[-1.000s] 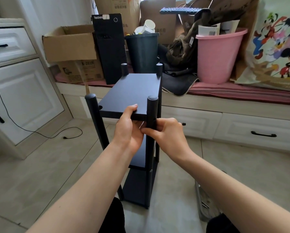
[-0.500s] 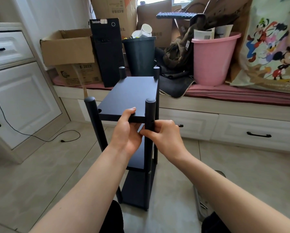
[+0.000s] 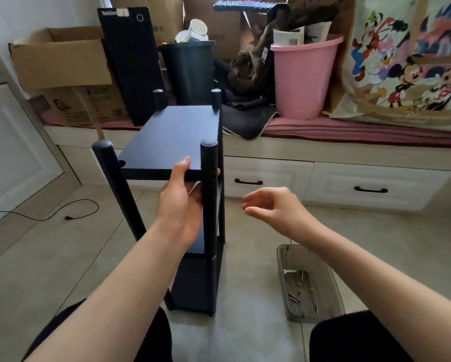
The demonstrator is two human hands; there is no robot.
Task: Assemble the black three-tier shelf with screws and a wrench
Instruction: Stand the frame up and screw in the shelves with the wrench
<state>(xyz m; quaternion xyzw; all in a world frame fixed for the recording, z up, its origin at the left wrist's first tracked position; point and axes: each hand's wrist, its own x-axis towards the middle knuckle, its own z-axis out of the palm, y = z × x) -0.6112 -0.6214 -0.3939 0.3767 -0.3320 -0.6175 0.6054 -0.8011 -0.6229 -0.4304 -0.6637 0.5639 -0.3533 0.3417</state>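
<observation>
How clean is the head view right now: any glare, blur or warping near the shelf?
Head view: daylight from the back; soft sheen on the top board; right hand slightly motion-blurred, left hand sharper; wide-angle bending at the edges; tray screws small but visible.

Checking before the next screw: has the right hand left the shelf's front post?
Yes. The right hand has pulled off the post, moving right, and now hangs empty above the floor.

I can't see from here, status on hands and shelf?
Left hand grips top board at its front edge. Right hand free, loosely curled, off the shelf. Screw tray on floor, right of the shelf. Nothing in the way.
</observation>
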